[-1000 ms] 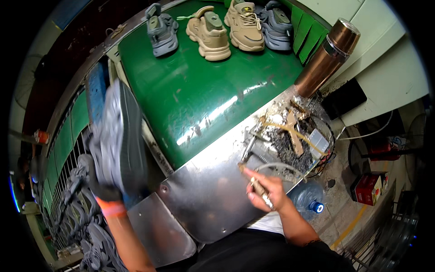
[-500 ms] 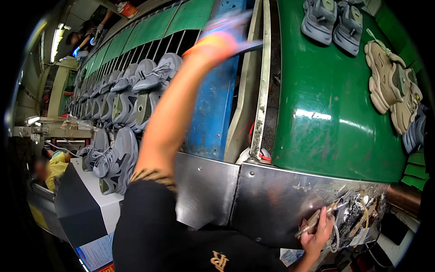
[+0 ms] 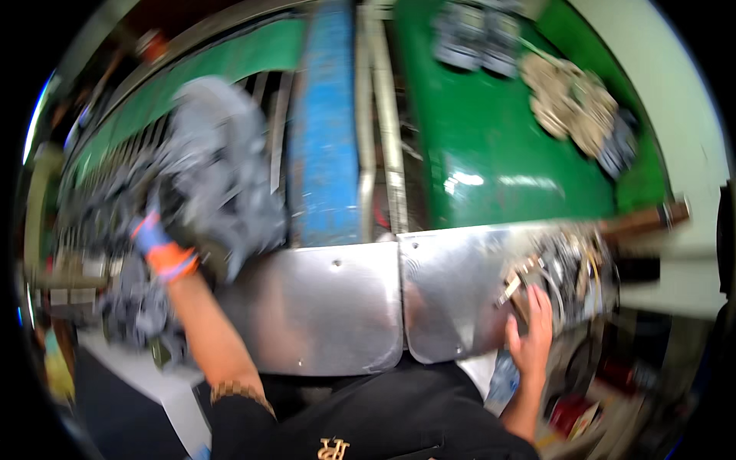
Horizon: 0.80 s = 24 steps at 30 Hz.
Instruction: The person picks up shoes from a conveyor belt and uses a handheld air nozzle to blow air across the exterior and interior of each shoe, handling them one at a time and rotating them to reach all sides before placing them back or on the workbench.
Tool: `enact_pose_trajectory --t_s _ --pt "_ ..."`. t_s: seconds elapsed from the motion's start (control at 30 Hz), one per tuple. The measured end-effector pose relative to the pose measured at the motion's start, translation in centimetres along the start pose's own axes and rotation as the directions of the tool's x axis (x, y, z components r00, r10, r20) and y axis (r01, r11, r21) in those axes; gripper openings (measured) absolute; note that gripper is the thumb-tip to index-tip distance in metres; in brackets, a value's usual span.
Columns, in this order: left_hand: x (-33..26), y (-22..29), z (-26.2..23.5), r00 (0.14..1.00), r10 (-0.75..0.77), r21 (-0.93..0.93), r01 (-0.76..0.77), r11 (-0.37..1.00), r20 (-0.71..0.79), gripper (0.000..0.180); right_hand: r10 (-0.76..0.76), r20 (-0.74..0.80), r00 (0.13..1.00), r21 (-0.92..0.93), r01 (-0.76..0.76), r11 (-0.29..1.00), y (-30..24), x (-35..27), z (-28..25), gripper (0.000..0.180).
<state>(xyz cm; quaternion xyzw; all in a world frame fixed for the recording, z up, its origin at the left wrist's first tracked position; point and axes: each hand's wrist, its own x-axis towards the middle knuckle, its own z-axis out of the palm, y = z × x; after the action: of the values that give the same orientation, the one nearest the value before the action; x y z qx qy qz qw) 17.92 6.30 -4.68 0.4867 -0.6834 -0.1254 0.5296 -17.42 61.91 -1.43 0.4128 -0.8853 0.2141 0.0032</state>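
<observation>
My left hand (image 3: 165,249), in an orange and purple glove, grips a pair of grey sneakers (image 3: 222,153) at the left; motion blur smears its fingers and the shoes. My bare right hand (image 3: 530,333) is open at the right, its thumb and fingers spread. Just beyond those fingers, a pale metal hand tool (image 3: 512,290) lies on the steel plate (image 3: 452,307). Whether the fingertips touch the tool I cannot tell.
Other grey sneakers (image 3: 142,303) stand at the left by a slatted rack. A blue beam (image 3: 326,130) runs beside it. Grey shoes (image 3: 475,38) and beige sneakers (image 3: 567,100) rest on the green surface (image 3: 460,138). Cluttered tools and hoses (image 3: 575,268) crowd the plate's right end.
My left hand has come down and left from above the blue beam and now holds grey sneakers. My right hand has let go of the metal tool. The view has shifted.
</observation>
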Motion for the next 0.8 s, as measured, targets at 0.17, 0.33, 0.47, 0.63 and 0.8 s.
enact_pose_trajectory --t_s 0.17,0.33,0.47,0.63,0.8 --pt "0.3 14.8 5.4 0.970 -0.109 -0.664 0.230 0.712 0.219 0.032 -0.246 -0.082 0.966 0.069 0.252 0.965 1.2 5.6 -2.6 0.057" --pt "6.1 11.7 20.6 0.982 -0.057 -0.671 0.164 0.723 0.179 0.023 0.088 -0.031 0.996 0.367 -0.070 0.928 6.8 18.9 -7.4 0.056" --pt "7.8 10.9 33.9 0.914 -0.291 -0.642 0.406 0.650 0.284 0.016 0.655 0.092 0.750 0.641 -0.548 0.538 17.6 30.7 -7.1 0.062" --pt "8.0 12.9 37.2 0.936 -0.146 -0.479 0.293 0.827 0.319 0.023 0.859 0.300 0.414 0.896 -0.433 -0.105 27.1 38.3 0.3 0.061" --pt "7.0 15.3 35.7 0.889 -0.345 -0.318 0.435 0.842 0.302 0.043 0.848 0.256 0.464 0.962 -0.203 -0.180 29.1 40.9 2.4 0.042"
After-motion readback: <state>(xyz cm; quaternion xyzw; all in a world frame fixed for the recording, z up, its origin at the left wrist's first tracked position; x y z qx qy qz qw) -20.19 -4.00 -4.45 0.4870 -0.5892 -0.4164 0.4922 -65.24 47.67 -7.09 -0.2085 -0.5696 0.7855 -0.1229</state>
